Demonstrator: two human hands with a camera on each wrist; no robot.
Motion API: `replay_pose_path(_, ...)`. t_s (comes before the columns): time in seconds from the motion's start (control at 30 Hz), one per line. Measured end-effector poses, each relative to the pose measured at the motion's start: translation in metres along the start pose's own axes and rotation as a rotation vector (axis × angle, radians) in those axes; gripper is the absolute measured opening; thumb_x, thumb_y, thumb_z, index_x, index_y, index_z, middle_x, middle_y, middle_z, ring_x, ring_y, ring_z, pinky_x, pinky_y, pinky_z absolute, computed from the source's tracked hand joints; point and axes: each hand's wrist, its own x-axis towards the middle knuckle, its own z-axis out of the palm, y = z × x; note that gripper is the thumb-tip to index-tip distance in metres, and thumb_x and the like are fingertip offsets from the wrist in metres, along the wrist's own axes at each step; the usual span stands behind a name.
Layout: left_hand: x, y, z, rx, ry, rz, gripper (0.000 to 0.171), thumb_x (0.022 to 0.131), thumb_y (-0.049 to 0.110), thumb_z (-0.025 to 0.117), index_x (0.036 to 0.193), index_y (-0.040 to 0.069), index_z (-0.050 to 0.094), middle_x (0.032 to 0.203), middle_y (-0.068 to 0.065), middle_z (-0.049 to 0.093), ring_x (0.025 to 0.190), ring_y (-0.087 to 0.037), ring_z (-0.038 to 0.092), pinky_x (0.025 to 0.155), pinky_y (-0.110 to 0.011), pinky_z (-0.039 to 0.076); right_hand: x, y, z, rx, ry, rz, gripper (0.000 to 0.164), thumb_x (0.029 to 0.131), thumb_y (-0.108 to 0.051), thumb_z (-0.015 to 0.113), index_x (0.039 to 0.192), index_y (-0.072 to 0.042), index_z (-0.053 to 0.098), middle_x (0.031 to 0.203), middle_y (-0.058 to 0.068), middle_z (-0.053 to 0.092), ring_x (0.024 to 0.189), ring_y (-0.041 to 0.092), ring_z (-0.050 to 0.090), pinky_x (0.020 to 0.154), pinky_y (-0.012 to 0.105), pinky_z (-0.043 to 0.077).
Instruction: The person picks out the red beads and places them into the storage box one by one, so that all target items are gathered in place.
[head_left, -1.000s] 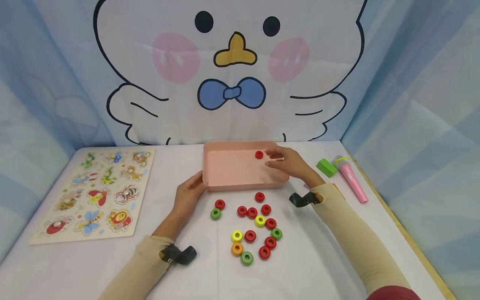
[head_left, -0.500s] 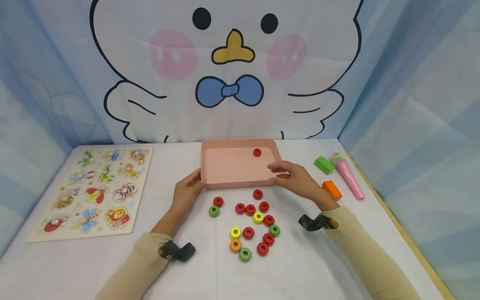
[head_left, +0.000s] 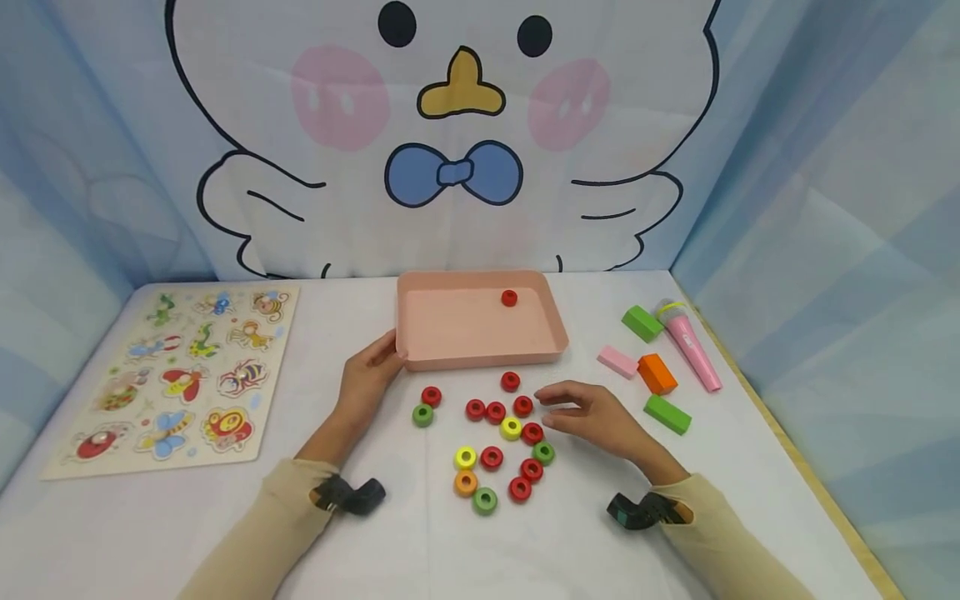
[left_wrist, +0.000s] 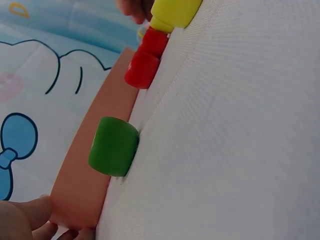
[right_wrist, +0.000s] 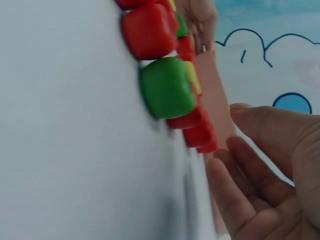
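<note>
Remote obs: I see L hand (head_left: pixel 367 379) gripping near-L corner of pink tray (head_left: pixel 453 329); R hand (head_left: pixel 596 417) fingers parted, nr red bead (head_left: pixel 522 406); 2nd red bead (head_left: pixel 509 297) in tray.

Bright, even light here in the head view, washing the white desk (head_left: pixel 390 558) almost flat, with a soft grey shadow beside the right sleeve (head_left: pixel 731 542) towards 5 o'clock! The wide lens leans the side curtains (head_left: pixel 847 167) outward at 3 and 9. Over to the left wrist: dimmer, greyer, duskiest near 3 o'clock, though a green ring (left_wrist: pixel 114 146) at 8 looks crisp. And the right wrist: a red ring (right_wrist: pixel 149 32) at 12 smears along its edge, a blurred shadow sits at 6, and the fingers (right_wrist: pixel 230 195) at 4 come out clearer.
</note>
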Motion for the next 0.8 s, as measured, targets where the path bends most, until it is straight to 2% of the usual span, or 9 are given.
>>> replay_pose_path(0.23,0.000,0.001,0.000,-0.039,-0.007,-0.024,0.055,0.097,0.012,0.063,0.148,0.009,0.044,0.150,-0.007,0.043,0.134,-0.016,0.042,0.104,-0.024,0.041,-0.005,0.012,0.009,0.055,-0.062,0.009,0.032,0.092,-0.012,0.071,0.123,-0.005,0.066,0.123,0.010,0.064,0.113,0.028,0.060,0.093,0.025,0.052)
replay_pose_path(0.43,0.002,-0.001,0.000,-0.049,-0.001,-0.013,0.054,0.097,0.011,0.064,0.148,0.008,0.045,0.149,-0.008,0.045,0.133,-0.016,0.044,0.105,-0.024,0.041,-0.004,0.011,0.014,0.056,-0.103,0.023,0.034,0.090,-0.017,0.073,0.124,-0.010,0.067,0.123,0.008,0.063,0.110,0.022,0.062,0.092,0.026,0.053)
replay_pose_path(0.63,0.002,0.000,0.000,-0.008,0.006,-0.001,0.054,0.097,0.011,0.062,0.148,0.006,0.045,0.148,-0.008,0.046,0.134,-0.016,0.044,0.105,-0.024,0.042,-0.002,0.011,0.017,0.024,-0.096,0.042,0.031,0.091,-0.013,0.072,0.121,-0.009,0.068,0.118,0.006,0.065,0.106,0.020,0.063,0.090,0.024,0.054)
replay_pose_path(0.8,0.002,0.000,0.001,-0.002,0.009,-0.016,0.054,0.097,0.012,0.063,0.148,0.008,0.045,0.148,-0.007,0.046,0.134,-0.015,0.043,0.104,-0.024,0.042,-0.003,0.011,0.015,-0.013,-0.071,0.046,0.029,0.091,-0.007,0.070,0.119,-0.004,0.068,0.116,0.008,0.067,0.105,0.026,0.063,0.088,0.023,0.054)
